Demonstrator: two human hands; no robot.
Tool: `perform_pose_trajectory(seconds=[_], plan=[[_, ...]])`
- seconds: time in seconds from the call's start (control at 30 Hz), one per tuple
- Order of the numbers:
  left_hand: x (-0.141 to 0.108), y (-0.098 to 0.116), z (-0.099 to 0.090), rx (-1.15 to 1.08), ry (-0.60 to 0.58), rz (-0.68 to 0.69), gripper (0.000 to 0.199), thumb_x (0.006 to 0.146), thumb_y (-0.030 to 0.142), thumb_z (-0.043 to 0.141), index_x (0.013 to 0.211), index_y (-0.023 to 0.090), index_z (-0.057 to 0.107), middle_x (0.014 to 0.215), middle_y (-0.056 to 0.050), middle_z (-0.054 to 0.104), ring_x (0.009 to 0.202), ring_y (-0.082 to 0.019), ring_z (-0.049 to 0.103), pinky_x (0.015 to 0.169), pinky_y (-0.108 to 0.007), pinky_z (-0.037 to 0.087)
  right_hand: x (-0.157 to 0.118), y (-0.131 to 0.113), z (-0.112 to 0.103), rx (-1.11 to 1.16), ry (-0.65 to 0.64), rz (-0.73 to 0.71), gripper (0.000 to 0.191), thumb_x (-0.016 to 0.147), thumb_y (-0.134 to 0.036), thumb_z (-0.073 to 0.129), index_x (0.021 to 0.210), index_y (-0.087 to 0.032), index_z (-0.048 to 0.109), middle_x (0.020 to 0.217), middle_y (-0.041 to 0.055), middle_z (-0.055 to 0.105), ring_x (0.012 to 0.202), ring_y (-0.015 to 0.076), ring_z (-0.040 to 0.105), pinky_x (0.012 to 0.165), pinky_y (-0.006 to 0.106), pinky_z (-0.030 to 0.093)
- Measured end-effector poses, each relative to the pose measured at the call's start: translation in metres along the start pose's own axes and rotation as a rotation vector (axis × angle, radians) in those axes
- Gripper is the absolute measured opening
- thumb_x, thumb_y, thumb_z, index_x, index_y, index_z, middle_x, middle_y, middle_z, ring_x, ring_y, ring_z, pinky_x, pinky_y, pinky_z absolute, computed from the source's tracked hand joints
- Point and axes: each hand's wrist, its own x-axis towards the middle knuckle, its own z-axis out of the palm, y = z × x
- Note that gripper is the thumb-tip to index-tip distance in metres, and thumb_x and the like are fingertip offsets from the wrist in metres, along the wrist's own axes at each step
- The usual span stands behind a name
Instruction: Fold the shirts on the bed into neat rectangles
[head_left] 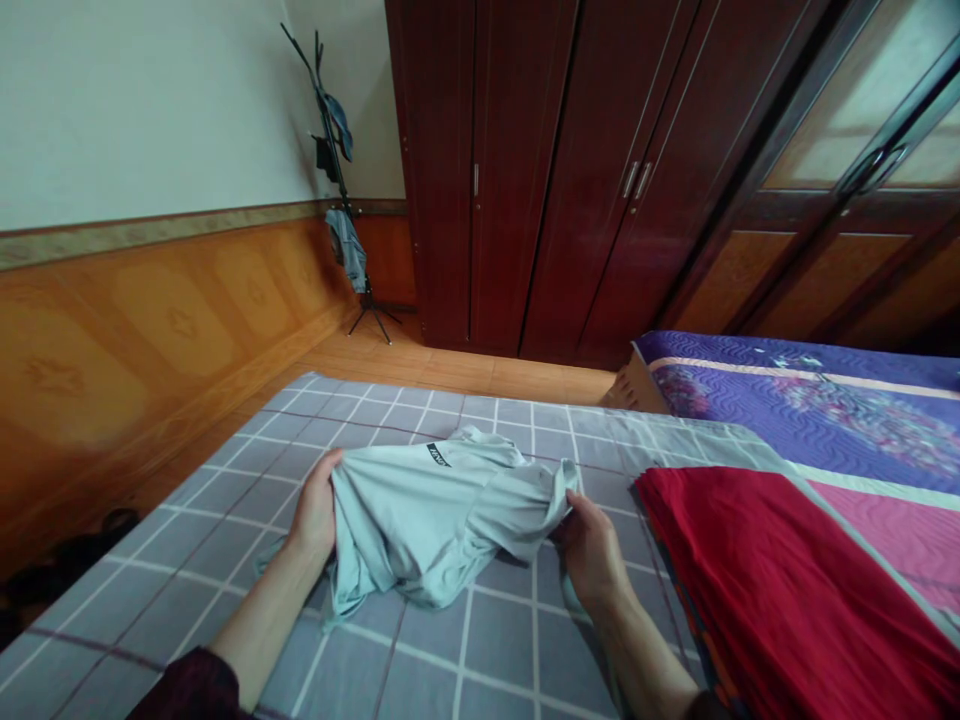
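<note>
A pale grey-green T-shirt point(420, 510) with a small dark printed label is stretched between my two hands, just over the checked bedsheet point(225, 560). My left hand point(316, 508) grips its left edge, thumb on top and the other fingers hidden behind the cloth. At the opposite side, my right hand point(592, 545) pinches a sleeve-like end of the shirt. The fabric is bunched and creased, with folds hanging down in the middle. More pale cloth trails below both wrists; I cannot tell whether it is part of the same shirt.
A folded red cloth point(772, 570) lies on the bed to the right. Beyond it is a purple floral cover point(810, 380). A dark red wardrobe point(517, 200) stands across the floor, with a coat rack point(341, 190) in the corner, and a wood-panelled wall point(172, 310) runs along the left.
</note>
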Motion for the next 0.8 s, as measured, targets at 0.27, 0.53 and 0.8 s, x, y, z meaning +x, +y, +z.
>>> perform_pose_trajectory(seconds=[0.27,0.53,0.8], plan=[[-0.035,0.015,0.009,-0.021,-0.922,-0.196,0.044,0.072,0.058,0.063,0.082,0.016,0.056,0.067,-0.005,0.066,0.043,-0.012,0.057,0.041,-0.02,0.038,-0.009,-0.011,0.004,-0.004,-0.27,0.239,0.017,0.059,-0.03,0.068,0.055,-0.017,0.058,0.049,-0.0016,0.055,0.046,0.0113,0.048,0.048,0.023,0.039],[-0.036,-0.003,0.041,0.407,-0.653,0.067,0.059,0.067,0.032,0.068,0.122,0.017,0.052,0.098,-0.004,0.063,0.052,-0.008,0.049,0.051,-0.02,0.038,-0.042,-0.02,0.005,-0.26,-0.917,0.48,0.045,0.052,-0.035,0.081,0.089,-0.012,0.07,0.073,0.0019,0.066,0.054,0.0095,0.054,0.052,0.019,0.041],[-0.049,0.031,0.026,0.211,-0.942,-0.01,0.021,0.078,0.036,0.059,0.081,0.015,0.06,0.065,0.002,0.055,0.049,-0.007,0.046,0.048,-0.018,0.038,-0.018,-0.01,0.002,-0.401,-0.667,0.243,0.036,0.068,-0.046,0.072,0.085,-0.014,0.069,0.062,0.0021,0.065,0.045,0.0083,0.051,0.043,0.018,0.033]])
